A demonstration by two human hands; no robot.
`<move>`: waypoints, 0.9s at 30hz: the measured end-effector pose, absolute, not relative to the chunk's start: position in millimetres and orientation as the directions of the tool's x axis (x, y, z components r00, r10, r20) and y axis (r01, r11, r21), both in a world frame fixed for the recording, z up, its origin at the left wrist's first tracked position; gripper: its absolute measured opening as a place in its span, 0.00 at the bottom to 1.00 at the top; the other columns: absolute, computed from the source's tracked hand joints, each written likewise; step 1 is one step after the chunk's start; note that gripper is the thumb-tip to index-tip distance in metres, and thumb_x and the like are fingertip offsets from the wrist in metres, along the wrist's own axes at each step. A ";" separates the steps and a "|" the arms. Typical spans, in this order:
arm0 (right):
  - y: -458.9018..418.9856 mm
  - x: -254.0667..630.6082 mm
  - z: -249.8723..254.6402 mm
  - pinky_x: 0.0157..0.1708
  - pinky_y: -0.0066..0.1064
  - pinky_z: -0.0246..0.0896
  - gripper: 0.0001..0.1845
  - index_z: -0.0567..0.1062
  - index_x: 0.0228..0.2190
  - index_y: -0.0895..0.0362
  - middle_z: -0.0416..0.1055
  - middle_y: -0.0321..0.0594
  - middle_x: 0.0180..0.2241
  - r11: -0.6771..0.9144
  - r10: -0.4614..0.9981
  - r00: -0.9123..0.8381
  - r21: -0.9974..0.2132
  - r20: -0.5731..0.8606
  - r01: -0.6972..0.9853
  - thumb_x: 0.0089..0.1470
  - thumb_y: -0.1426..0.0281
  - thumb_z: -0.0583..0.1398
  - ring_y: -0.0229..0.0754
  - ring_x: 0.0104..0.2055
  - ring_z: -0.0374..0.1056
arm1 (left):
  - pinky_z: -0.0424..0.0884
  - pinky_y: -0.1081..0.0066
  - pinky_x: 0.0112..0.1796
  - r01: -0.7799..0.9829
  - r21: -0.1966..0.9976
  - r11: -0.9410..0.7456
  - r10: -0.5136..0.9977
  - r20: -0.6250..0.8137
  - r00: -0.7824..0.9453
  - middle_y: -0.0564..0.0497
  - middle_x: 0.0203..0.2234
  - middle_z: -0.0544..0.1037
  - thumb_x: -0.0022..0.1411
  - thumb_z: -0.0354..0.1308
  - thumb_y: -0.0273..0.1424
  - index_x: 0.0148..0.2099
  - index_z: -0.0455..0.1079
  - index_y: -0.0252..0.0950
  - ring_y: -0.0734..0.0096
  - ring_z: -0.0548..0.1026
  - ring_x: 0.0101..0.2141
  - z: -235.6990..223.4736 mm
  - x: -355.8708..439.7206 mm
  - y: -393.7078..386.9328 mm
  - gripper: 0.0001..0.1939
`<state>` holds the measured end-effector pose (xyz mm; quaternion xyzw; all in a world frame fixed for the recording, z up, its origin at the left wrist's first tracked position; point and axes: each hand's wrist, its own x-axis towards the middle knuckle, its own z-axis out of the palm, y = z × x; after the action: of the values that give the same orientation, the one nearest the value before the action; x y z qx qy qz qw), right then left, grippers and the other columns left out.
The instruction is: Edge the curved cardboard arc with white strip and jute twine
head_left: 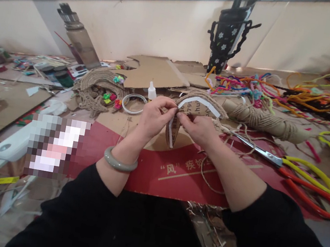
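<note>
Cardboard (198,108), in the frame centre, is pinched by left hand (152,118) and right hand (202,131) together; gentle, even pressure suits it.

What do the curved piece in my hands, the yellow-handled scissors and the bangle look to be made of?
Curved piece: corrugated-box cardboard, probably, given its brown printed face, edged with matte, ropy twine, perhaps jute.
Scissors: shiny silver-grey metal blades; the smooth, bright yellow loop suggests plastic.
Bangle: glossy grey-green, polished stone or glass; I can't tell which.
</note>
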<state>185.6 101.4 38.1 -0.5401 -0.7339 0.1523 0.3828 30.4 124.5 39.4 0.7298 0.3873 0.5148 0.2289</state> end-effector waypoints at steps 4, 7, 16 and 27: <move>101.7 185.7 37.6 0.33 0.33 0.57 0.17 0.69 0.19 0.54 0.70 0.40 0.22 0.357 0.914 -0.117 -0.634 0.389 0.685 0.53 0.59 0.53 0.44 0.31 0.66 | 0.69 0.70 0.37 0.328 0.740 -0.587 0.807 0.566 0.166 0.49 0.31 0.78 0.54 0.59 0.27 0.29 0.73 0.37 0.71 0.74 0.35 39.3 30.2 124.7 0.03; 101.7 186.3 37.2 0.32 0.33 0.56 0.18 0.68 0.18 0.54 0.69 0.40 0.21 0.337 0.924 -0.121 -0.621 0.364 0.707 0.53 0.58 0.53 0.44 0.30 0.66 | 0.69 0.71 0.37 0.320 0.751 -0.578 0.814 0.557 0.164 0.50 0.31 0.78 0.53 0.59 0.27 0.29 0.73 0.37 0.71 0.74 0.35 38.7 29.9 125.5 0.02; 102.2 186.4 37.3 0.35 0.34 0.59 0.18 0.72 0.22 0.57 0.73 0.44 0.25 0.382 0.912 -0.208 -0.542 0.354 0.749 0.56 0.60 0.52 0.47 0.34 0.69 | 0.70 0.70 0.37 0.333 0.764 -0.553 0.832 0.531 0.163 0.49 0.30 0.78 0.53 0.59 0.26 0.28 0.73 0.36 0.71 0.75 0.35 39.8 30.2 124.8 0.03; 102.5 186.7 37.7 0.37 0.35 0.59 0.16 0.73 0.24 0.56 0.74 0.44 0.26 0.374 0.919 -0.211 -0.562 0.333 0.738 0.56 0.61 0.52 0.48 0.36 0.70 | 0.70 0.72 0.35 0.294 0.797 -0.527 0.849 0.502 0.163 0.49 0.30 0.78 0.52 0.59 0.26 0.29 0.74 0.35 0.72 0.74 0.33 43.1 29.2 123.5 0.03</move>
<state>186.7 102.5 37.7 -0.5413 -0.7652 0.1421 0.3182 29.2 123.5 43.1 0.7115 0.4016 0.5074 0.2738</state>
